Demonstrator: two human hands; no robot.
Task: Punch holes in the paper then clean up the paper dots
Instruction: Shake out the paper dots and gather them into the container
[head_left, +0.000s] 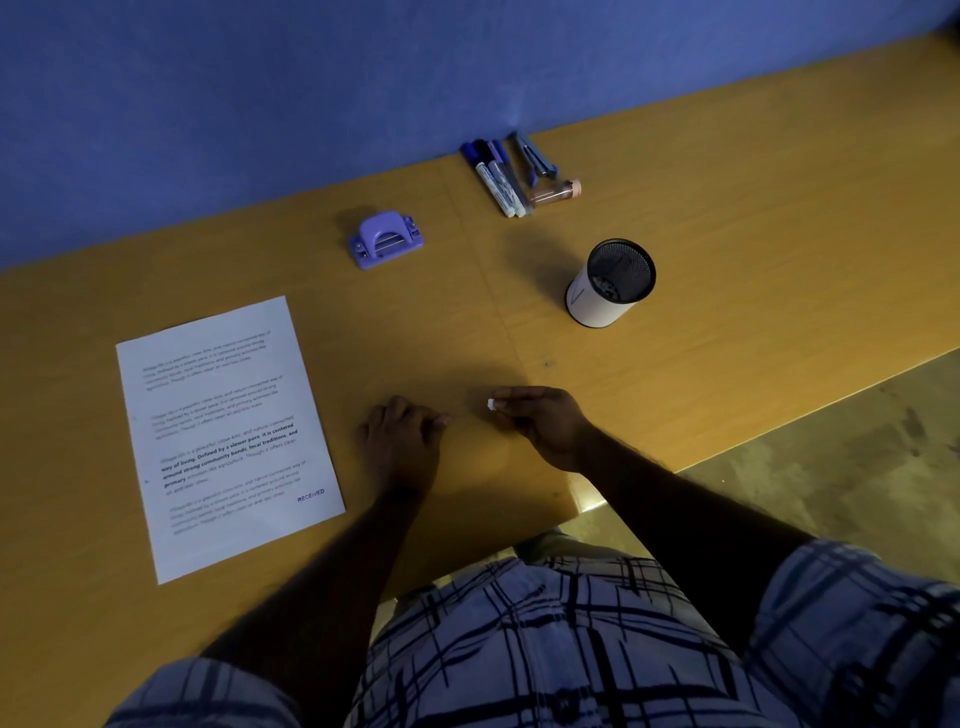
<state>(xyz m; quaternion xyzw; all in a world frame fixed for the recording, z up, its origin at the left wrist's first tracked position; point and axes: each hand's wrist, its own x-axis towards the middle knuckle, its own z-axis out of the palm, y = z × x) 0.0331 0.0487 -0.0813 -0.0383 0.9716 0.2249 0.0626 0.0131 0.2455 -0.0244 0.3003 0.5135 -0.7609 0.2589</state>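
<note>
Head view: right hand, frame centre, pinches a white paper bit at its fingertips. Left hand rests beside it on the table, fingers relaxed, holding nothing. Paper lies centre left; hole punch upper centre.

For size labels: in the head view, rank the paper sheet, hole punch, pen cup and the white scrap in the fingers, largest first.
1. paper sheet
2. pen cup
3. hole punch, close to the cup and farther away, so unsure
4. white scrap in the right hand
</note>
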